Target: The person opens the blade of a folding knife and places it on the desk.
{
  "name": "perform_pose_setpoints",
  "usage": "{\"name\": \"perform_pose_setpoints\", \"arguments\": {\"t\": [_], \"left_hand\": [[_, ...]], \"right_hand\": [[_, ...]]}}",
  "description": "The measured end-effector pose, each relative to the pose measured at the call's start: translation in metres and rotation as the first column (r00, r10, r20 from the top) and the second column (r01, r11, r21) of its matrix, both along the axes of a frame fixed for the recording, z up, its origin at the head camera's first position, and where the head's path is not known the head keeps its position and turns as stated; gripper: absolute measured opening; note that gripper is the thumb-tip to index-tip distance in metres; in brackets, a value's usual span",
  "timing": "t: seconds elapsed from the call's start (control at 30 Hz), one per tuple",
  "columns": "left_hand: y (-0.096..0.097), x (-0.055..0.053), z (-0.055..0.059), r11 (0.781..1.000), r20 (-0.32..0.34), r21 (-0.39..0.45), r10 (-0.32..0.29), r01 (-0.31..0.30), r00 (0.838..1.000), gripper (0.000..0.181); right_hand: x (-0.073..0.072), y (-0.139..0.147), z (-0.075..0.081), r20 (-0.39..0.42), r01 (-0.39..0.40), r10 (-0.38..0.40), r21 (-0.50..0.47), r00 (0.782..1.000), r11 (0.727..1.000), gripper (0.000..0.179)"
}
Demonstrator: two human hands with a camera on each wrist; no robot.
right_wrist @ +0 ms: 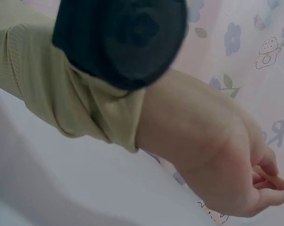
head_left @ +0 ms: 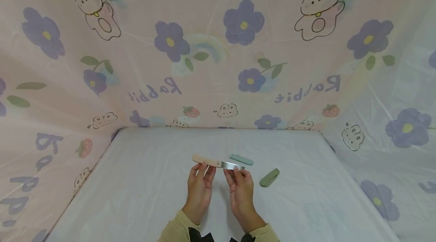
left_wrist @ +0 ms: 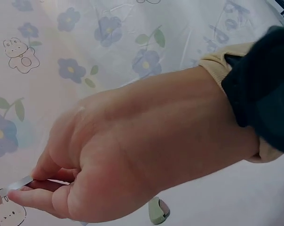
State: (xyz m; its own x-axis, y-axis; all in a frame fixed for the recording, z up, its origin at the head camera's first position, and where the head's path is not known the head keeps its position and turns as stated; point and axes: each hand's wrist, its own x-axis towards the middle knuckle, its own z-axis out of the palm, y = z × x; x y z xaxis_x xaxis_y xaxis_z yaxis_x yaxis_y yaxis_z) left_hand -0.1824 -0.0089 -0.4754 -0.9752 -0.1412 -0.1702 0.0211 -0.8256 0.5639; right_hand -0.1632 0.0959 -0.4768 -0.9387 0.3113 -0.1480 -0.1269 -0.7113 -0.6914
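Both hands hold up a folding knife (head_left: pixel 207 161), peach-handled and unfolded to a straight line, above the white table. In the head view, my left hand (head_left: pixel 200 191) pinches its handle between thumb and fingertips, while my right hand (head_left: pixel 242 192) pinches the short silver blade (head_left: pixel 229 165) near its tip. The left wrist view shows fingers pinching the metal blade (left_wrist: pixel 22 182); the right wrist view shows fingers on the peach handle (right_wrist: pixel 279 181). Behind the blade lies a mint folding knife (head_left: pixel 242 159), folded. To the right is an olive-green folding knife (head_left: pixel 270 177), folded too.
The white table surface (head_left: pixel 136 196) stretches out around the hands. Behind it hangs a pink cloth (head_left: pixel 211 83) printed with flowers and rabbits, which also rises along both sides. Beige sleeves and dark wrist bands cover the forearms.
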Motion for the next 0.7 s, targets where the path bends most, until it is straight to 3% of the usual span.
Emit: {"name": "perform_pose_setpoints", "arguments": {"t": [0.2, 0.7], "left_hand": [[0.001, -0.001, 0.002, 1.0, -0.006, 0.003, 0.002, -0.001, 1.0, 0.02], [-0.004, 0.0, 0.001, 0.996, 0.008, -0.048, -0.072, 0.072, 0.997, 0.03]], "right_hand": [[0.003, -0.004, 0.002, -0.027, 0.042, -0.041, 0.024, 0.999, 0.999, 0.024], [-0.002, 0.009, 0.0, -0.008, 0.03, -0.029, 0.084, 1.0, 0.996, 0.034]]}}
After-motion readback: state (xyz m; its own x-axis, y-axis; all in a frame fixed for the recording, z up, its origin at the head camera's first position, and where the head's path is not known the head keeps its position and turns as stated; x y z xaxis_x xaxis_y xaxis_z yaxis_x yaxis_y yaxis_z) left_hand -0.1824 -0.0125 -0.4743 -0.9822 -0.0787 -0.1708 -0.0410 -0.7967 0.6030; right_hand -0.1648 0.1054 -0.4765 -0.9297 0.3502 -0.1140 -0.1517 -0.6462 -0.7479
